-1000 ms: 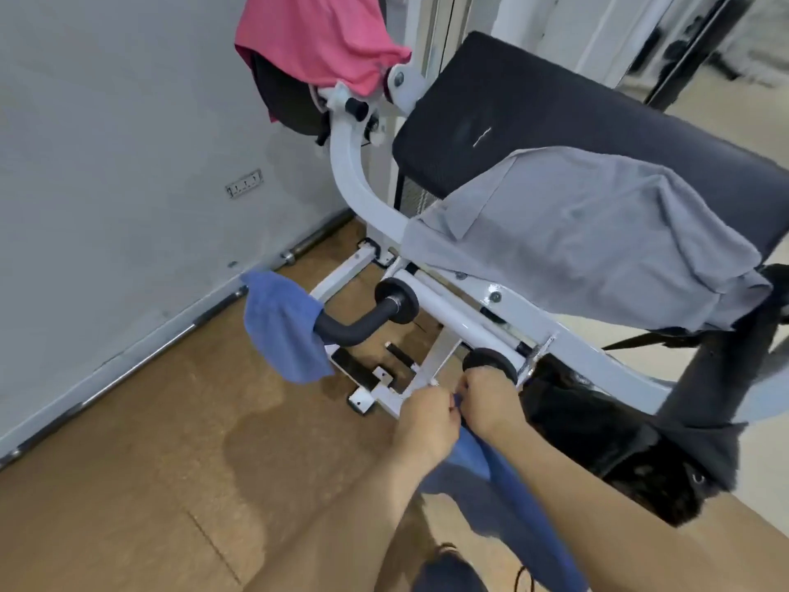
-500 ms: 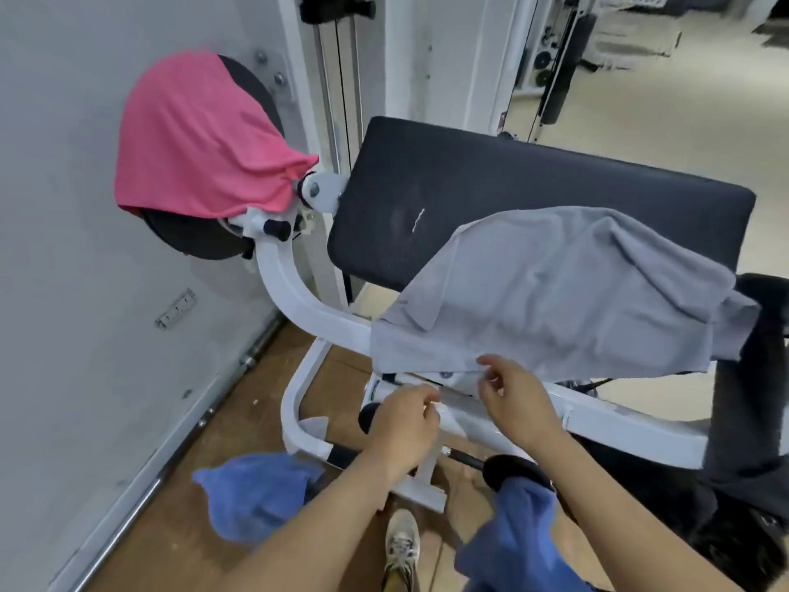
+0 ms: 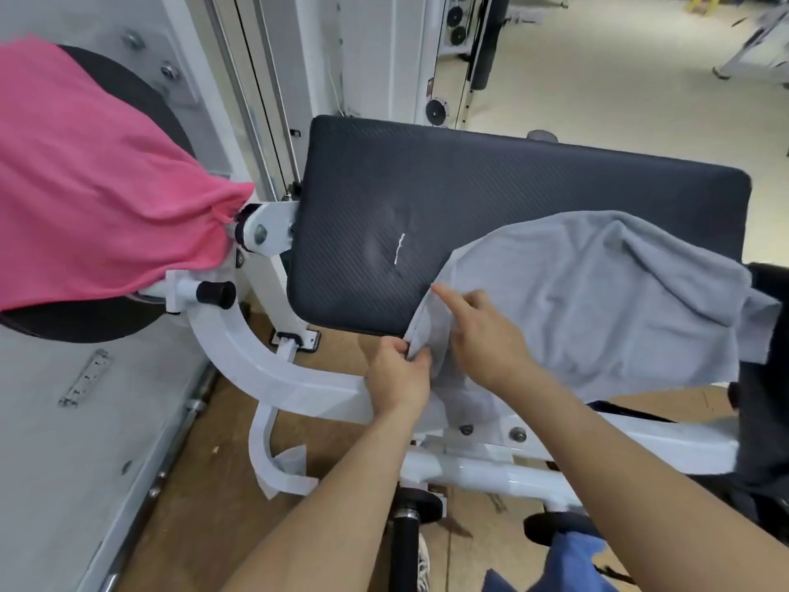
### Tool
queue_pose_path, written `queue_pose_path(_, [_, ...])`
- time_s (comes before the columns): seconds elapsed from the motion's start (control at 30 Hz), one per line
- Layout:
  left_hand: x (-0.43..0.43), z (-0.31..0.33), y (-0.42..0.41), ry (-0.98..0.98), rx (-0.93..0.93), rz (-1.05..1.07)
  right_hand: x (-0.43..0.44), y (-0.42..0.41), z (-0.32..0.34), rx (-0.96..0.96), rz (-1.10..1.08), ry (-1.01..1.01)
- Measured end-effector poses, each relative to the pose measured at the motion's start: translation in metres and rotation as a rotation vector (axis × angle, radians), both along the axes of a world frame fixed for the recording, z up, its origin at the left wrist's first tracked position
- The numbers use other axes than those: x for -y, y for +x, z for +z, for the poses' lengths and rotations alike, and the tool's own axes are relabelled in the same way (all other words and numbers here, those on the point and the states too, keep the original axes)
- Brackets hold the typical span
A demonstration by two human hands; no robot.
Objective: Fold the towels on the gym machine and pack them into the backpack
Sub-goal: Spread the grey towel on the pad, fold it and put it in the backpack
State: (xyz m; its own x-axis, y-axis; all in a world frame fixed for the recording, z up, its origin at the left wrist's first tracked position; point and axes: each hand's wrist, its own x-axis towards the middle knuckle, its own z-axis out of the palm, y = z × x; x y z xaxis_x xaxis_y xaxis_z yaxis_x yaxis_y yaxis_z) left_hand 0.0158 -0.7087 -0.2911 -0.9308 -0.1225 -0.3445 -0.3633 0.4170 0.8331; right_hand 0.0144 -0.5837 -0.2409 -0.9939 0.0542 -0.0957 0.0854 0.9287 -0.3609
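A grey towel lies crumpled over the right half of the machine's black pad. My left hand pinches the towel's near left corner at the pad's front edge. My right hand rests on the towel just right of it, index finger stretched along the towel's left edge. A pink towel hangs over the round black part at the left. A blue towel hangs over a roller at the bottom right. Part of a dark backpack shows at the right edge.
The white machine frame curves below the pad, with black foam rollers near my legs. A grey wall closes off the left. The floor is brown. Other gym equipment stands far back at the right.
My view rose from the floor to the pad. Both hands left the blue towel on the roller and came up to the grey towel; the left now pinches its corner.
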Motion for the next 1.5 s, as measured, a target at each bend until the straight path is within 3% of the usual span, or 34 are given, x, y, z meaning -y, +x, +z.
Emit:
queue_pose_path(0.17, [0.033, 0.028, -0.006, 0.166, -0.081, -0.07, -0.005, -0.011, 0.005, -0.034, -0.028, 0.048])
queue_pose_path(0.37, [0.067, 0.068, -0.064, 0.219, -0.205, 0.007, -0.028, -0.06, 0.014, -0.278, -0.087, 0.025])
queue_pose_path(0.6, [0.054, 0.063, -0.15, -0.006, -0.393, 0.126, -0.059, -0.121, 0.027, -0.529, -0.026, 0.022])
queue_pose_path(0.87, [0.036, 0.1, -0.235, -0.335, -0.518, 0.164, -0.073, -0.203, 0.053, -0.603, 0.041, 0.087])
queue_pose_path(1.03, [0.03, 0.113, -0.275, -0.418, -0.541, 0.23, -0.07, -0.236, 0.056, -0.687, -0.005, 0.194])
queue_pose_path(1.23, [0.031, 0.103, -0.229, -0.427, -0.654, 0.19, -0.068, -0.234, 0.053, -0.695, -0.006, 0.24])
queue_pose_path(1.37, [0.05, 0.07, -0.159, -0.54, -0.515, 0.104, -0.066, -0.235, 0.052, -0.72, -0.005, 0.221])
queue_pose_path(1.5, [0.064, 0.06, -0.142, -0.588, -0.4, 0.051, -0.067, -0.234, 0.052, -0.712, -0.02, 0.211])
